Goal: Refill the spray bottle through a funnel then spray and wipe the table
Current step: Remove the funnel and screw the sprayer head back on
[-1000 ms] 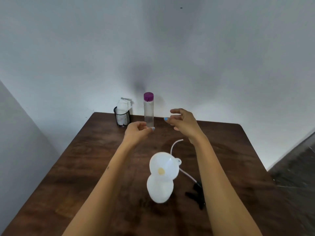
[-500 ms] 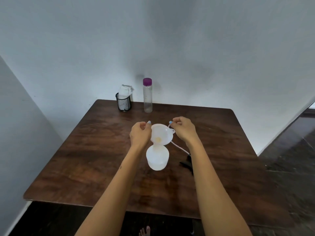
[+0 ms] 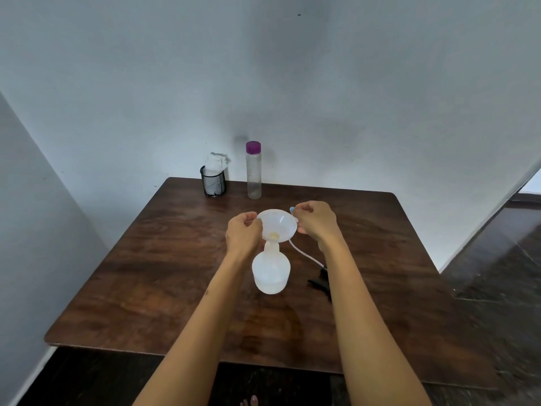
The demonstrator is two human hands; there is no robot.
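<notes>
A white funnel (image 3: 276,225) sits in the neck of a translucent white spray bottle body (image 3: 271,272) standing mid-table. My left hand (image 3: 243,234) pinches the funnel's left rim and my right hand (image 3: 314,219) pinches its right rim. The black spray head (image 3: 320,284) with its thin white tube (image 3: 304,254) lies on the table right of the bottle, partly behind my right forearm. A clear refill bottle with a purple cap (image 3: 253,171) stands at the back by the wall.
A black mesh cup holding a white cloth (image 3: 213,180) stands at the back left, next to the refill bottle. The dark wooden table (image 3: 146,273) meets the wall at the back. Dark floor lies to the right and below the front edge.
Both hands came back from near the purple-capped bottle and took hold of the funnel's rim. The camera pulled back and higher.
</notes>
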